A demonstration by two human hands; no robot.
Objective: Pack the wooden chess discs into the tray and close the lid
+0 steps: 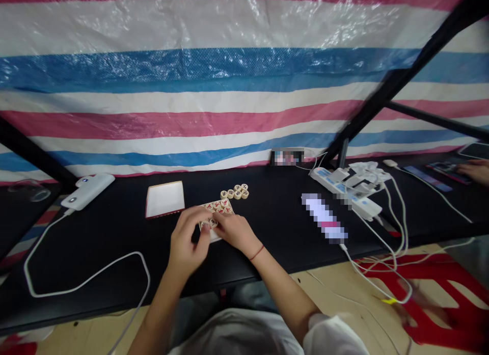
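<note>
Both hands meet over a small box [218,212] filled with round wooden chess pieces marked in red and black. My left hand [188,240] curls at the box's left side, its fingers bent onto the pieces. My right hand [234,229] rests on the box's near right part, fingertips pinched on a piece [212,222]. A loose cluster of several wooden pieces [235,191] lies on the black table [114,243] just behind the box. The box's white lid [165,198] lies flat to the left.
A white power bank [88,190] with a long white cable [76,283] sits at the left. A white power strip [346,192] with plugs and cables lies to the right. Another person's hand [476,170] shows at the far right. A red stool [431,299] stands below. A striped tarp hangs behind.
</note>
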